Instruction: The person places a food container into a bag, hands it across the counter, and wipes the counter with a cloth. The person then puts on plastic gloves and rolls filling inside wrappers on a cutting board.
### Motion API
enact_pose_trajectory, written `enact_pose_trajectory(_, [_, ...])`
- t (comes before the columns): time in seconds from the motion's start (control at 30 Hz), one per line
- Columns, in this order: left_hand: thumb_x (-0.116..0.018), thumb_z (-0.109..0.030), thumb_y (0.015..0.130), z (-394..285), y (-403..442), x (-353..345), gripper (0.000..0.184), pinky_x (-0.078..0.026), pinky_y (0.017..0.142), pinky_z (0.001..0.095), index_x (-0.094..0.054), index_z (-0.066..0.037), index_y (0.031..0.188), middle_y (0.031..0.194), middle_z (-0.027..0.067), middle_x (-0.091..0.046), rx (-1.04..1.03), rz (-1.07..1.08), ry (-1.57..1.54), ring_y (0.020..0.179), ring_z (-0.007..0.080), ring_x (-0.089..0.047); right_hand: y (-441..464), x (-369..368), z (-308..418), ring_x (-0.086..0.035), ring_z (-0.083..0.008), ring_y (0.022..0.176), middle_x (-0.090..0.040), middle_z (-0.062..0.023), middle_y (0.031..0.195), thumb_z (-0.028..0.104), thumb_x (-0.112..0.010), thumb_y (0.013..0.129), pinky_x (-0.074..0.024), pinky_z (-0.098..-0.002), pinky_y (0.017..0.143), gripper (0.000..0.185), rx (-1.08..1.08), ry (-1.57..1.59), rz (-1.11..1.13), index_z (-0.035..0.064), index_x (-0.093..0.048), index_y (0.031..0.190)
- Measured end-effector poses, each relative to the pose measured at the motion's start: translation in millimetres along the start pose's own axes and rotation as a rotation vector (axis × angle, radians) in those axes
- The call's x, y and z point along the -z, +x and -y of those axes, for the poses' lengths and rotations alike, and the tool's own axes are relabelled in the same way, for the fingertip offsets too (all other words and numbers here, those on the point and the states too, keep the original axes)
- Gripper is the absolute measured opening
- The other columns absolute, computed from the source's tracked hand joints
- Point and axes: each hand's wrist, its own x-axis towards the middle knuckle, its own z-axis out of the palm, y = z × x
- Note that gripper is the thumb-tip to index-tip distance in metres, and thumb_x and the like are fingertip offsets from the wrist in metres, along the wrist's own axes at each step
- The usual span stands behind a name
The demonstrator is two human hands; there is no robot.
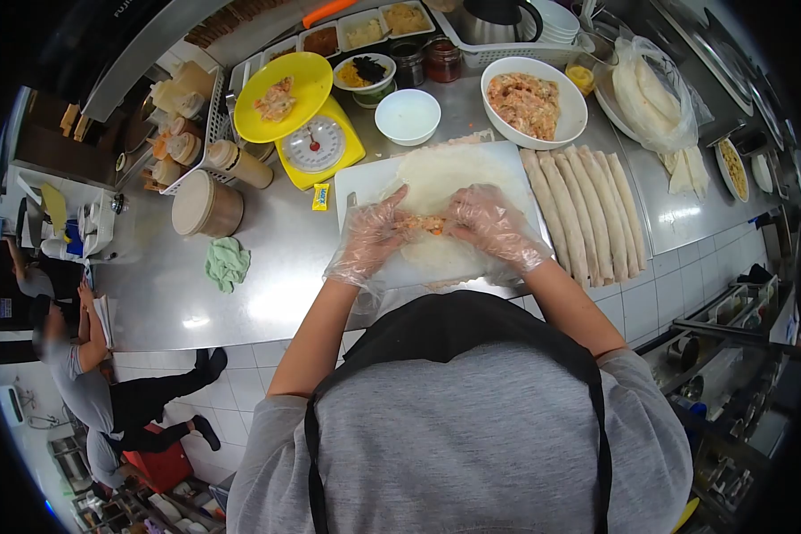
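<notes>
The steel counter (pixel 280 245) carries a white cutting board (pixel 365 181) and, clocked from that board, a yellow scale (pixel 316 149) at 10 o'clock, a small white bowl (pixel 408 140) near 12, a large white bowl (pixel 571 109) between 1 and 2, pale rolls (pixel 586 214) at 3, a green cloth (pixel 227 264) between 8 and 9, and a lidded tub (pixel 208 211) at 9.

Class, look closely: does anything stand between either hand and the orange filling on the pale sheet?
Only the clear gloves; nothing else visible. The left hand and right hand are at opposite ends of the orange filling on the pale sheet.
</notes>
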Motion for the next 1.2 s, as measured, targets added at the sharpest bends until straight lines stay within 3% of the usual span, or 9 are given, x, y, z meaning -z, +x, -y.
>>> enact_pose_trajectory(0.13, [-0.074, 0.003, 0.069, -22.1, 6.3, -2.8, 0.082, -0.048, 0.086, 0.0294, -0.035, -0.010, 0.140, 0.111, 0.0104, -0.061, -0.263, -0.087, 0.283, 0.100, 0.0158, -0.058, 8.8, -9.6, 4.0, -0.052, -0.0252, 0.100, -0.057, -0.0041, 0.102, 0.029, -0.068, 0.075, -0.0366, -0.0405, 0.090, 0.026, 0.005, -0.008, -0.003, 0.0130, -0.063, 0.095])
enact_pose_trajectory(0.4, [-0.071, 0.000, 0.073, -6.4, 12.7, -7.7, 0.075, -0.047, 0.089, 0.0305, -0.036, -0.009, 0.139, 0.106, 0.0108, -0.064, -0.047, 0.086, -0.004, 0.104, 0.0179, -0.059, -7.7, -0.4, -7.0, -0.052, -0.0280, 0.103, -0.056, -0.0080, 0.109, 0.024, -0.071, 0.071, -0.0380, -0.0397, 0.092, 0.038, -0.087, -0.048, 0.039, 0.0155, -0.063, 0.107])
enact_pose_trajectory(0.53, [-0.071, -0.002, 0.075, 7.1, 9.2, -0.4, 0.072, -0.049, 0.087, 0.0300, -0.036, -0.009, 0.139, 0.111, 0.0113, -0.061, -0.093, 0.100, 0.090, 0.103, 0.0176, -0.059, -36.4, 5.3, -30.5, -0.051, -0.0306, 0.104, -0.057, -0.0117, 0.106, 0.021, -0.072, 0.070, -0.0408, -0.0395, 0.090, 0.038, -0.145, 0.027, -0.064, 0.0124, -0.065, 0.106])
enact_pose_trajectory(0.73, [-0.079, -0.011, 0.066, -13.6, 9.5, 1.8, 0.087, -0.041, 0.098, 0.0371, -0.034, -0.011, 0.140, 0.116, 0.0100, -0.058, -0.015, 0.088, 0.203, 0.110, 0.0213, -0.055, -44.5, 15.1, -32.4, -0.052, -0.0276, 0.102, -0.056, -0.0073, 0.107, 0.026, -0.074, 0.068, -0.0398, -0.0404, 0.090, 0.038, -0.256, 0.084, -0.043, 0.0170, -0.066, 0.104])
enact_pose_trajectory(0.8, [-0.080, -0.036, 0.061, -19.9, 14.3, -5.5, 0.093, -0.026, 0.103, 0.0432, -0.034, -0.017, 0.140, 0.112, 0.0029, -0.064, -0.216, -0.050, 0.322, 0.110, 0.0255, -0.053, -42.7, 15.2, -22.3, -0.052, -0.0288, 0.100, -0.054, -0.0087, 0.105, 0.022, -0.073, 0.068, -0.0410, -0.0402, 0.087, 0.037, -0.194, 0.030, -0.118, 0.0153, -0.066, 0.103])
enact_pose_trajectory(0.9, [-0.077, -0.034, 0.065, -55.8, 25.8, -21.6, 0.086, -0.032, 0.096, 0.0423, -0.036, -0.018, 0.139, 0.112, 0.0062, -0.063, -0.307, 0.032, 0.418, 0.102, 0.0281, -0.055, -31.7, 2.2, -18.6, -0.053, -0.0282, 0.097, -0.055, -0.0085, 0.102, 0.021, -0.073, 0.066, -0.0414, -0.0402, 0.085, 0.035, -0.110, -0.067, -0.173, 0.0148, -0.067, 0.100])
enact_pose_trajectory(1.0, [-0.074, -0.029, 0.070, -44.5, 35.7, -44.7, 0.079, -0.034, 0.091, 0.0416, -0.036, -0.018, 0.139, 0.112, 0.0084, -0.061, -0.281, 0.059, 0.531, 0.096, 0.0291, -0.055, -30.5, -9.1, -29.6, -0.054, -0.0271, 0.096, -0.056, -0.0066, 0.100, 0.024, -0.073, 0.065, -0.0409, -0.0408, 0.085, 0.034, -0.118, -0.071, -0.119, 0.0148, -0.067, 0.097])
enact_pose_trajectory(1.1, [-0.071, -0.019, 0.074, -34.8, 36.7, -44.3, 0.072, -0.026, 0.097, 0.0400, -0.039, -0.019, 0.138, 0.111, 0.0048, -0.064, -0.166, 0.132, 0.487, 0.103, 0.0250, -0.051, -38.7, 0.1, -37.1, -0.054, -0.0288, 0.093, -0.056, -0.0085, 0.097, 0.022, -0.073, 0.065, -0.0421, -0.0404, 0.082, 0.034, -0.141, -0.017, -0.103, 0.0122, -0.066, 0.097])
enact_pose_trajectory(1.2, [-0.071, -0.015, 0.073, -38.1, 29.0, -30.5, 0.072, -0.027, 0.096, 0.0397, -0.040, -0.019, 0.138, 0.108, 0.0044, -0.065, -0.219, 0.117, 0.419, 0.102, 0.0244, -0.051, -45.8, 13.0, -35.1, -0.054, -0.0299, 0.091, -0.056, -0.0106, 0.093, 0.020, -0.073, 0.067, -0.0432, -0.0398, 0.080, 0.033, -0.165, 0.050, -0.117, 0.0104, -0.066, 0.098])
